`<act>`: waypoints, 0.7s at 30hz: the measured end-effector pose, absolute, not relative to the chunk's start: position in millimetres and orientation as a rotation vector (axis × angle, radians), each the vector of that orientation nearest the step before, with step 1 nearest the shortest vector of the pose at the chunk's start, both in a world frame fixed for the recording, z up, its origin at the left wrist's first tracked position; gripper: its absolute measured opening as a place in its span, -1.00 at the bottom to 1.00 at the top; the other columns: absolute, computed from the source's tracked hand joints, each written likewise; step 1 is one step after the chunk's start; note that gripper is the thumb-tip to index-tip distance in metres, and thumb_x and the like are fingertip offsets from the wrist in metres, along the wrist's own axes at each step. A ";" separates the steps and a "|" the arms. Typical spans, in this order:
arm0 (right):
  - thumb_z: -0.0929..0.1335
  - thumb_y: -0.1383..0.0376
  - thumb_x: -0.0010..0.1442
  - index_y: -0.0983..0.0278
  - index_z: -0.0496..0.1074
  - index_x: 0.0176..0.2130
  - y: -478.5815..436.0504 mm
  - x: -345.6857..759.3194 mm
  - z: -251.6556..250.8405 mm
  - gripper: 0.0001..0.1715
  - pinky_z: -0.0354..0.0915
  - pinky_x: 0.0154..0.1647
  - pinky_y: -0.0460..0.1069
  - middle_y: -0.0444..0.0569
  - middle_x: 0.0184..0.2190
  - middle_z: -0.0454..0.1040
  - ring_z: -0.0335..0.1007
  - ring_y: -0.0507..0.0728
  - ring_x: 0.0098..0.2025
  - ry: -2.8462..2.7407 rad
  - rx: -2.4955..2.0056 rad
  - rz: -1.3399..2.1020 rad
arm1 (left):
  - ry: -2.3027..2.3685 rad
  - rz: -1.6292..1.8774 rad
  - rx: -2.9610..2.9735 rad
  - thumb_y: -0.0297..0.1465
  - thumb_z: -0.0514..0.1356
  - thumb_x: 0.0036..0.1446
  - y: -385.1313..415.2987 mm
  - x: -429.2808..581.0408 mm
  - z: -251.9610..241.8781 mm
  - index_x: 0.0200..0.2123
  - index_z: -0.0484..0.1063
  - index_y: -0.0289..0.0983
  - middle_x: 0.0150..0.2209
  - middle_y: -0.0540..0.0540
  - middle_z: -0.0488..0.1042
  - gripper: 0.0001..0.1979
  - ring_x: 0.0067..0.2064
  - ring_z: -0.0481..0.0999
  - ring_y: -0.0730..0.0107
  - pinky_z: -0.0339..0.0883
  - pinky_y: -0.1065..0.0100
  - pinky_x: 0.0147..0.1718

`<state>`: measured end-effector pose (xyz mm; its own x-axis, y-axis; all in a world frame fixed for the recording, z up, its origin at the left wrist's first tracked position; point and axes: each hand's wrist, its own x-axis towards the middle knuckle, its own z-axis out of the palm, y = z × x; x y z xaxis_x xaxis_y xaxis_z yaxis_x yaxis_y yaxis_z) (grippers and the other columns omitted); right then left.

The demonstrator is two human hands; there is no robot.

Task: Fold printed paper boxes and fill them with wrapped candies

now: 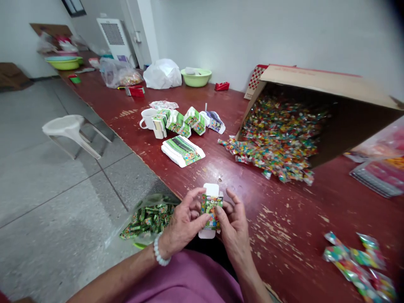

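Both my hands hold a small green printed carton [211, 208] with white flaps open at top and bottom, just over the near edge of the red table [284, 219]. My left hand [183, 225], with a white bead bracelet at the wrist, pinches the carton's left side. My right hand [233, 225] grips its right side with fingers curled. A stack of flat green cartons [182, 150] lies further up the table, with several folded-up cartons [178, 122] beyond it.
A tipped cardboard box [331, 84] spills several wrapped candies [274, 143] at the right. More candy packets [356, 263] lie at the near right. A bag of green packs [148, 219] hangs below the table edge. A white mug [147, 118], bowls, bags and a white stool [71, 128] stand to the left.
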<state>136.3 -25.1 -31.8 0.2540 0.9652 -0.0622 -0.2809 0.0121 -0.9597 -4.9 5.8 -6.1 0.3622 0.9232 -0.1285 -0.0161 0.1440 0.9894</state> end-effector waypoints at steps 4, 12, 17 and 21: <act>0.42 0.13 0.22 0.18 0.43 0.01 -24.7 141.8 -35.8 -0.62 0.39 -0.07 0.02 -0.02 -0.07 0.54 0.48 0.14 -0.09 -0.814 -1.127 1.139 | 0.898 0.795 1.207 -0.38 0.28 0.12 13.3 -7.9 -4.3 0.06 0.29 -0.22 -0.23 -0.03 0.48 -0.56 -0.34 0.46 0.50 0.35 0.44 -0.34; 0.50 0.14 0.10 0.26 0.53 -0.36 -12.4 169.2 -25.7 -0.77 0.35 -0.22 -0.02 -0.07 -0.36 0.56 0.43 0.09 -0.32 -0.873 -1.154 1.306 | 0.914 0.688 1.328 -0.25 0.22 0.21 23.4 -9.5 7.1 -0.14 0.44 -0.28 -0.26 -0.06 0.52 -0.76 -0.25 0.47 0.39 0.34 0.39 -0.23; 0.53 0.19 0.07 0.19 0.52 -0.13 -10.9 173.6 -18.2 -0.65 0.35 -0.26 -0.04 -0.13 -0.37 0.50 0.41 0.06 -0.34 -0.905 -1.140 1.317 | 0.898 0.708 1.346 -0.25 0.25 0.19 24.0 -8.6 5.9 -0.17 0.44 -0.29 -0.29 -0.04 0.47 -0.77 -0.28 0.45 0.42 0.33 0.41 -0.28; 0.46 0.21 0.18 0.22 0.55 -0.35 -17.4 173.2 -21.5 -0.87 0.31 -0.30 -0.05 -0.10 -0.41 0.46 0.37 0.06 -0.35 -1.140 -1.199 1.088 | 0.823 0.751 1.004 -0.27 0.39 0.04 23.1 -7.5 2.0 0.01 0.23 -0.18 -0.28 0.03 0.46 -0.47 -0.33 0.50 0.46 0.37 0.43 -0.33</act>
